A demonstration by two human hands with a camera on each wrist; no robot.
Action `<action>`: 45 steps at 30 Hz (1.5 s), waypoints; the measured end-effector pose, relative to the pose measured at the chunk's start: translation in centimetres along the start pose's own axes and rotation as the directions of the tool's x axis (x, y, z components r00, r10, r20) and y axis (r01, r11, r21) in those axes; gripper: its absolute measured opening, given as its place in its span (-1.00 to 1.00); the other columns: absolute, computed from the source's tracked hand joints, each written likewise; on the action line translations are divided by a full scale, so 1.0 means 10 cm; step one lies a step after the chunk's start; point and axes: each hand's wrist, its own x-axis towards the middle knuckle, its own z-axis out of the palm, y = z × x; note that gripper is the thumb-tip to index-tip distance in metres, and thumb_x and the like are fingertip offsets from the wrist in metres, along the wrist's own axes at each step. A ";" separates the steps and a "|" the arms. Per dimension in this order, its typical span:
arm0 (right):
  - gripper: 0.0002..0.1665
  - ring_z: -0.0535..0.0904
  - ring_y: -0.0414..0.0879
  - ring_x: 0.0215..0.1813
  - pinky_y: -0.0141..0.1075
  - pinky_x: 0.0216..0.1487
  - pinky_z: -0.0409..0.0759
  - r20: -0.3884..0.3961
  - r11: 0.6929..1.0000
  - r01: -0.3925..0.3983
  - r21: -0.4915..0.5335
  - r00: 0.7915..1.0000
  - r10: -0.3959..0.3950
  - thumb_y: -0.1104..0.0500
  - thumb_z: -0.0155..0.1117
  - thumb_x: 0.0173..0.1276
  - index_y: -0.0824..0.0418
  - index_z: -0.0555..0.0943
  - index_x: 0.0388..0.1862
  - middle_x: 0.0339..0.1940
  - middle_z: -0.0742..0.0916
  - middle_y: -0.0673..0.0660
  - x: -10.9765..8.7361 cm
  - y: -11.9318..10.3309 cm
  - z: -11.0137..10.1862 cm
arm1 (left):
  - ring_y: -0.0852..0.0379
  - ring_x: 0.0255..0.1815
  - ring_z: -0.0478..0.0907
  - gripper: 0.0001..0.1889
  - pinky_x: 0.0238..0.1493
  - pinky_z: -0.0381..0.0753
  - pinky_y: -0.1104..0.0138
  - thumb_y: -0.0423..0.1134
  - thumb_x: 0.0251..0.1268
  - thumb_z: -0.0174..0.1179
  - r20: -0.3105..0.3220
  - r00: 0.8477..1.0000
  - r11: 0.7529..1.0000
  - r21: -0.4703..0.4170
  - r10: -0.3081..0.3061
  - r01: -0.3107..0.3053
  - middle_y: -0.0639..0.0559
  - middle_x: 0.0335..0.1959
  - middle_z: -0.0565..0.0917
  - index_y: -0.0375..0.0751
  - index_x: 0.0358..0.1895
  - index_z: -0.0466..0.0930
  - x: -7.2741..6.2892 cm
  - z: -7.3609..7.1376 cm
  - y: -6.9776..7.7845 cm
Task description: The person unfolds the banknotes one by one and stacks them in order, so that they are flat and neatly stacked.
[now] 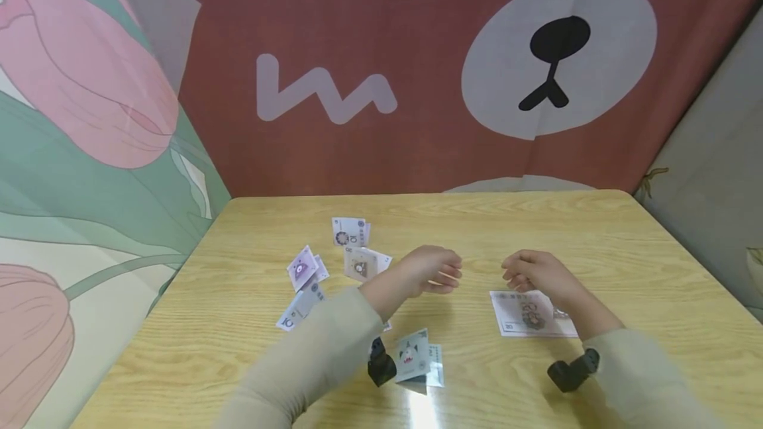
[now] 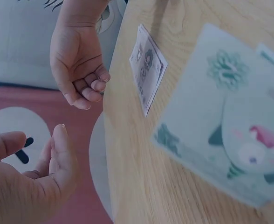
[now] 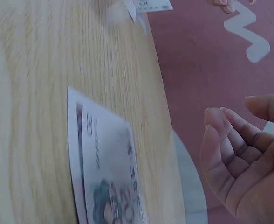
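both hands [image 1: 432,270] [image 1: 541,275] apart, loosely curled

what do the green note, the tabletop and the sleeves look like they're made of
The green note: probably paper, thin and matt, going by its crisp corners and printed face. The tabletop: wood or wood-look laminate, fairly glossy, with grain and a bright reflection near the person. The sleeves: soft, matt fabric, weave unclear, with rumpled folds on the left one.

Banknotes [image 1: 411,355] on the table [image 1: 477,389]
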 end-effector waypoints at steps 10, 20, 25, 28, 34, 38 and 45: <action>-0.63 0.52 -0.02 -0.36 -0.24 -0.31 0.55 0.050 0.998 0.031 0.049 0.998 -0.033 0.19 -0.08 0.29 0.52 0.37 -0.12 -0.39 0.56 0.20 0.14 -0.11 0.21 | -0.09 -0.22 0.52 -0.73 -0.28 0.55 0.29 -0.29 0.15 -0.04 -0.051 0.999 1.000 -0.023 -0.009 0.008 -0.13 -0.35 0.55 -0.43 -0.17 0.45 -0.12 -0.31 -0.03; -0.66 0.52 -0.05 -0.40 -0.23 -0.32 0.54 0.083 0.997 0.043 0.067 0.995 -0.049 0.19 -0.04 0.27 0.50 0.39 -0.16 -0.42 0.57 0.19 0.29 -0.21 0.40 | -0.04 -0.26 0.52 -0.71 -0.19 0.52 0.25 -0.28 0.18 -0.09 -0.062 0.998 1.000 -0.006 0.013 -0.013 -0.18 -0.26 0.54 -0.45 -0.14 0.42 -0.22 -0.60 -0.11; -0.67 0.52 -0.05 -0.41 -0.23 -0.31 0.54 0.105 0.996 0.048 0.078 0.993 -0.057 0.21 -0.06 0.26 0.49 0.40 -0.17 -0.42 0.57 0.20 0.37 -0.25 0.47 | 0.04 -0.33 0.53 -0.73 -0.23 0.53 0.29 -0.28 0.17 -0.09 -0.086 0.996 0.999 -0.018 0.033 -0.034 -0.17 -0.26 0.54 -0.43 -0.16 0.42 -0.27 -0.73 -0.13; -0.69 0.52 -0.07 -0.42 -0.24 -0.31 0.54 0.111 0.996 0.052 0.079 0.992 -0.060 0.22 -0.07 0.26 0.48 0.41 -0.17 -0.43 0.57 0.20 0.43 -0.27 0.52 | 0.10 -0.39 0.51 -0.73 -0.21 0.53 0.27 -0.29 0.17 -0.11 -0.102 0.994 0.999 -0.027 0.028 -0.031 -0.14 -0.29 0.53 -0.41 -0.16 0.41 -0.30 -0.81 -0.16; -0.69 0.52 -0.09 -0.43 -0.26 -0.34 0.54 0.139 0.996 0.056 0.075 0.988 -0.066 0.20 -0.07 0.29 0.47 0.42 -0.18 -0.44 0.58 0.19 0.54 -0.33 0.60 | 0.12 -0.43 0.51 -0.79 -0.18 0.51 0.23 -0.31 0.14 -0.08 -0.159 0.987 0.998 -0.059 -0.009 0.000 -0.04 -0.42 0.54 -0.38 -0.22 0.42 -0.35 -0.96 -0.27; -0.68 0.52 -0.07 -0.43 -0.24 -0.34 0.54 0.162 0.995 0.065 0.076 0.984 -0.076 0.21 -0.09 0.30 0.49 0.42 -0.18 -0.45 0.57 0.20 0.60 -0.36 0.65 | 0.06 -0.36 0.52 -0.74 -0.10 0.47 0.17 -0.29 0.15 -0.07 -0.172 0.985 0.997 -0.075 0.009 -0.022 -0.05 -0.40 0.54 -0.42 -0.18 0.40 -0.38 -1.06 -0.35; -0.67 0.53 -0.03 -0.40 -0.23 -0.33 0.54 0.197 0.995 0.060 0.080 0.978 -0.075 0.21 -0.08 0.29 0.49 0.42 -0.16 -0.47 0.58 0.17 0.70 -0.35 0.77 | 0.05 -0.34 0.52 -0.69 -0.04 0.43 0.16 -0.29 0.19 -0.12 -0.188 0.982 0.991 -0.126 0.014 -0.038 -0.23 -0.24 0.51 -0.50 -0.11 0.36 -0.40 -1.18 -0.49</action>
